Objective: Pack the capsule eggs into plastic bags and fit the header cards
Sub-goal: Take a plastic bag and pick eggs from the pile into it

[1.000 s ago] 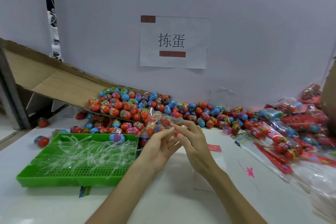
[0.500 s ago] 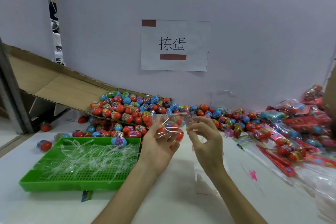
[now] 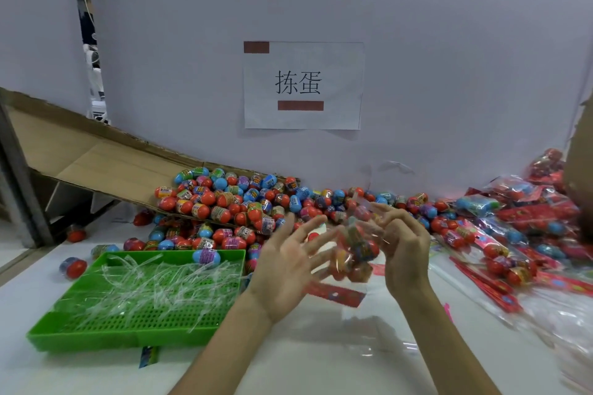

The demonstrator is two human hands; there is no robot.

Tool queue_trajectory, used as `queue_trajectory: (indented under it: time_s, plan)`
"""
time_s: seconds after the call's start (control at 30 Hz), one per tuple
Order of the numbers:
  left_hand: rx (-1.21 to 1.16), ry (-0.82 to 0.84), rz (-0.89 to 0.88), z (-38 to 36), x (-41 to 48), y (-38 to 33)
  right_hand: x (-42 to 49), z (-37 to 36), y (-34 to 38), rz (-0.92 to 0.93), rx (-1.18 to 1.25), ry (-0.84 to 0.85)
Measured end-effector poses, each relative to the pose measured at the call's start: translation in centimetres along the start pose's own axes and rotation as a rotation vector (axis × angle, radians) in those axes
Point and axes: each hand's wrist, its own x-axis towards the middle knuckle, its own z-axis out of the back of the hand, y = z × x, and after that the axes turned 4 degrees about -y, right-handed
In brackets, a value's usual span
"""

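Capsule eggs (image 3: 361, 245) of red and blue plastic fill a clear plastic bag (image 3: 348, 266), blurred in mid-air between both hands. Right hand (image 3: 406, 253), at the bag's 3 o'clock, seems to pinch its top. Left hand (image 3: 285, 266), at 9 o'clock, is splayed wide and holds nothing. Best to flatten the bag's mouth first, then seat the red paper header card (image 3: 337, 293) lying at 6 o'clock.

Glossy hard plastic on the capsule eggs (image 3: 224, 199). Clear, crinkly film for the plastic bag (image 3: 353, 250). Matt brown cardboard chute (image 3: 96, 160), far left. Shiny perforated green plastic tray (image 3: 112, 337), near left. Smooth white worktop (image 3: 96, 372).
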Motion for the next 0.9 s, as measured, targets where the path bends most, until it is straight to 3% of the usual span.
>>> queue_trajectory:
  time_s: [0.13,0.27,0.43,0.57,0.63,0.9]
  plan:
    - [0.424,-0.078,-0.021,-0.8,0.2,1.2,0.1,-0.2,-0.6,0.014,-0.166,0.07]
    - [0.626,-0.127,-0.12,-0.5,0.4,1.8,-0.4,-0.7,-0.9,0.032,-0.207,0.189]
    - [0.579,-0.304,-0.211,0.0,0.6,1.5,-0.3,-1.1,-1.2,-0.01,-0.238,0.195]
    - [0.516,-0.412,-0.292,0.2,0.5,1.0,-0.4,-0.9,-0.8,-0.206,-0.406,0.445]
    - [0.504,-0.43,-0.321,0.3,0.5,1.1,-0.9,-1.1,-1.2,-0.195,-0.514,0.522]
    - [0.43,-0.45,-0.303,0.5,0.6,0.9,-1.8,-2.0,-1.8,-0.136,-0.528,0.437]
